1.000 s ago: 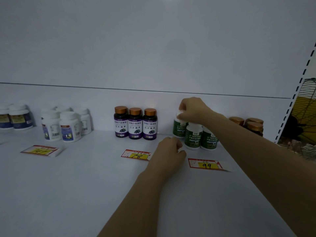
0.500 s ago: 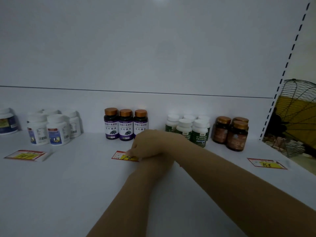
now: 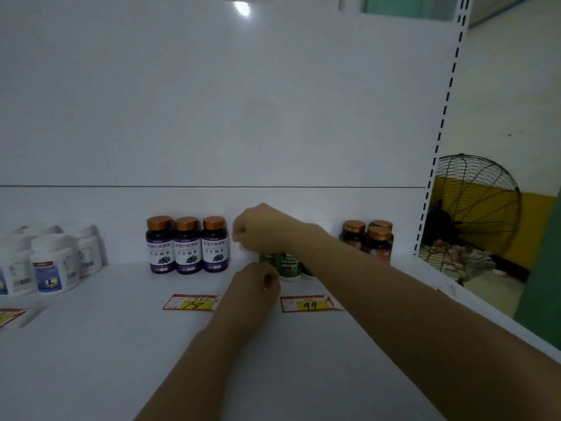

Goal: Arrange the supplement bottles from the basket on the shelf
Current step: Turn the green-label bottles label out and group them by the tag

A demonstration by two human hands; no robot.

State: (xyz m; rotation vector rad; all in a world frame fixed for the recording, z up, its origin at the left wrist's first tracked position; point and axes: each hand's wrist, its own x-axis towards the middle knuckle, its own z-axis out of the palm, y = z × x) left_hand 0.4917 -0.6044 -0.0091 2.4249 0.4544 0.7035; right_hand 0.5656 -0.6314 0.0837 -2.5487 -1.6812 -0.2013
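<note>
Centre of the frame, on the white shelf (image 3: 91, 360): green bottles (image 3: 290, 264), upright, long axis vertical, labels facing me. Their label print is too blurred to read and the tops are hidden by my right hand (image 3: 264, 227).

My right fingers (image 3: 243, 235) curl down over the leftmost of the group, with a pale cap edge (image 3: 247, 253) showing just under them. I cannot tell if the grip is closed on it.

My left hand (image 3: 255, 284) is just below, at the foot of the same group. Its fingers (image 3: 270, 278) are curled in, and I cannot tell whether they hold or only touch a bottle.

Left of centre are three purple bottles (image 3: 187, 247) in a row, touching. They have copper caps and stand upright, with a berry picture and Chinese print whose lower line reads 压片糖果.

Right of centre are brown bottles (image 3: 376, 241) with copper caps, upright and clustered, text unreadable. At the left edge are white bottles (image 3: 51, 265) with blue labels, upright, print too small to read.

Two red-and-yellow price tags lie flat. The tag marked 78 (image 3: 191, 302) is in front of the purple row and the tag marked 99 (image 3: 309, 304) is in front of the green group. Another tag (image 3: 9, 316) at the lower left edge is cut off.

At the right of the frame, past the shelf upright, stands a black wire fan (image 3: 473, 208).
</note>
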